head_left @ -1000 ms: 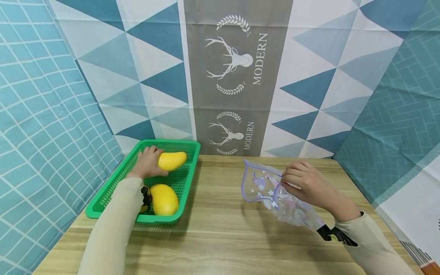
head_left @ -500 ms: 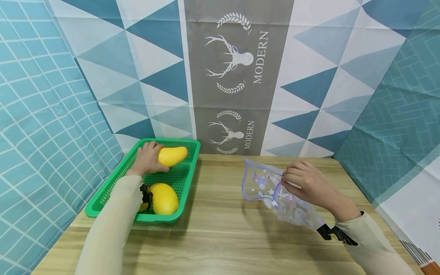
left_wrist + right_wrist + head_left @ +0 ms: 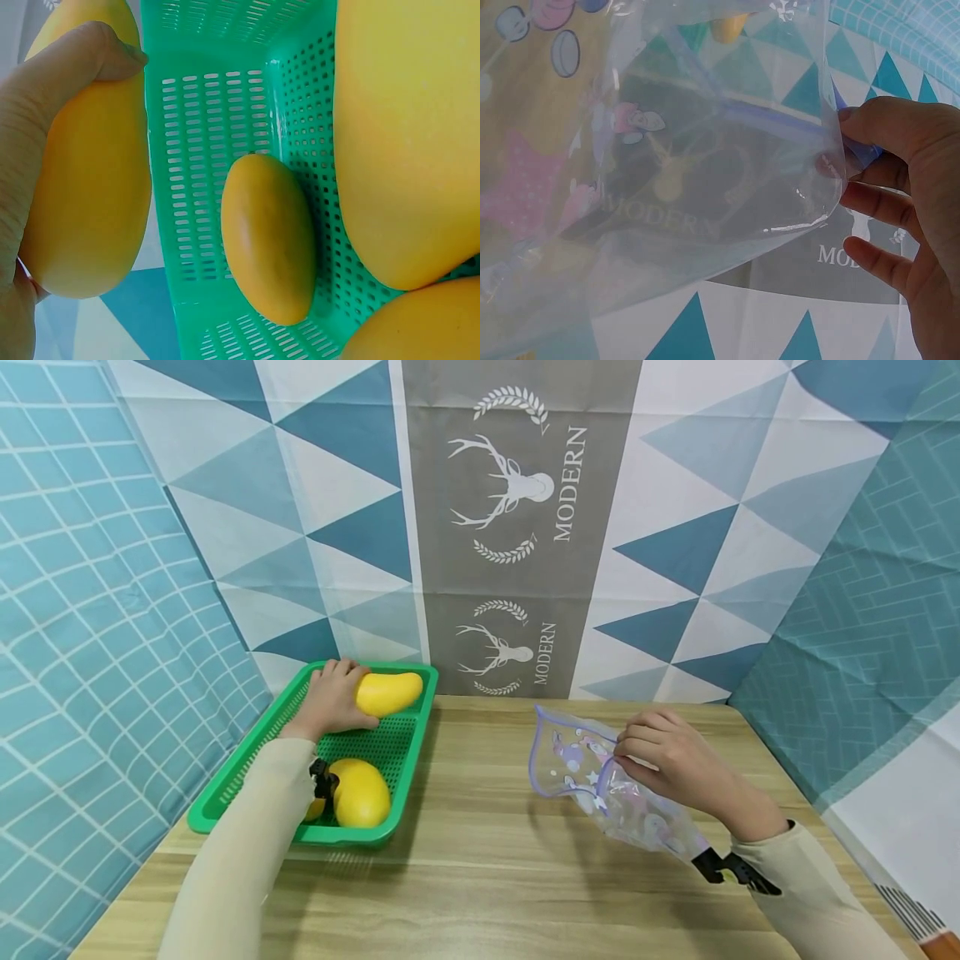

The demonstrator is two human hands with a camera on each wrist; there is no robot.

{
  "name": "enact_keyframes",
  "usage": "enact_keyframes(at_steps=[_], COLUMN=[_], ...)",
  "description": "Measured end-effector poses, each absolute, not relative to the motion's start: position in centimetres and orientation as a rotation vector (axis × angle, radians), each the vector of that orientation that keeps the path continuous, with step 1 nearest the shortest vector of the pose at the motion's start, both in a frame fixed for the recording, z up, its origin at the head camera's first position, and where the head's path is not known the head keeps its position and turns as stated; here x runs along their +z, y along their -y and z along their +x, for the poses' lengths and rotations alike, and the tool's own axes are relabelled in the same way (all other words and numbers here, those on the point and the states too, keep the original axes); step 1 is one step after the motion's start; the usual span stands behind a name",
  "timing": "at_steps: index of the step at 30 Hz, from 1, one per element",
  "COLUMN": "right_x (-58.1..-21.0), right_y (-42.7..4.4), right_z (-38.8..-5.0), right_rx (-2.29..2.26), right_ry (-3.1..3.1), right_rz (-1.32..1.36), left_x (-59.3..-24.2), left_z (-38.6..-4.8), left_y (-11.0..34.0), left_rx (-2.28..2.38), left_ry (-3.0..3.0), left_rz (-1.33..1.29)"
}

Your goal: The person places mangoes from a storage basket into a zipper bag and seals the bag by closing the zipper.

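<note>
Green basket (image 3: 337, 836) at left on the wood table (image 3: 480, 885), three loose mangoes (image 3: 268, 240) inside. Left hand (image 3: 333, 697) curled round another mango (image 3: 390, 693), gripped near its end, held up by the basket's far end. Right: right hand (image 3: 671, 760), thumb and finger pinching the purple rim of a clear printed bag (image 3: 645, 814), mouth gaping, other fingers loosely bent.

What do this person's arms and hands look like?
The left sleeve and right sleeve are long and cream. The left hand and right hand are gloveless. A black device sits by each wrist; the right device has a yellow-green spot.
</note>
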State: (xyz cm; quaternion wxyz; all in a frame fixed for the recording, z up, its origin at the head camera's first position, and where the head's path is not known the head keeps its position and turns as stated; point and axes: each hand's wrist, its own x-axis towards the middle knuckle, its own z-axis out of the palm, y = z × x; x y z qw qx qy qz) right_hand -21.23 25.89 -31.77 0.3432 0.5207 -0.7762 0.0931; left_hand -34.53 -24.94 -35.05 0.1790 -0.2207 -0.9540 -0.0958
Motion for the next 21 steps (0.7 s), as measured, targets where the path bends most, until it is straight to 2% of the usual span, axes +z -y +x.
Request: enact_keyframes(at_steps=[21], right_x=[-31.8], right_y=[-25.7], right_z=[-21.3], right_rx=[0.247], right_ry=[1.994], right_rz=[1.364], left_x=[-33.6], left_z=[-33.2], left_y=[22.5], left_rx=[-0.234], left_ry=[2.590], left_rz=[-0.749])
